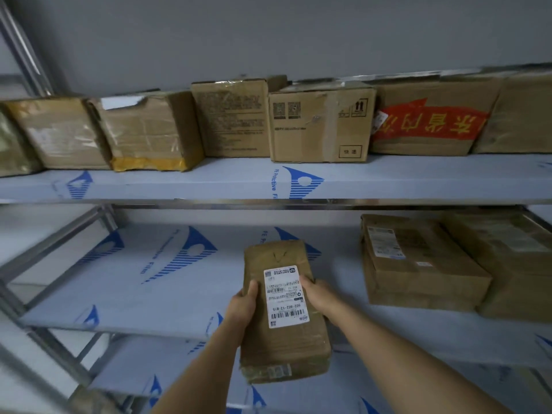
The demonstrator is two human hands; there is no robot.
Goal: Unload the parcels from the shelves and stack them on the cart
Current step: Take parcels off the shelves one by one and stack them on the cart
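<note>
Head view: both hands are on it! Left hand [243,306] and right hand [316,294] clamp the long sides of the flat parcel [283,315], its long axis pointing away, jutting past the middle shelf [134,294] front edge, probably lifted clear.

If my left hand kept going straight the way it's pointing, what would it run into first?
Probably nothing soon. The left hand, gripping the flat parcel, points up and back over bare middle shelf. That stretch looks free back to the wall, though depth is hard to judge.
</note>
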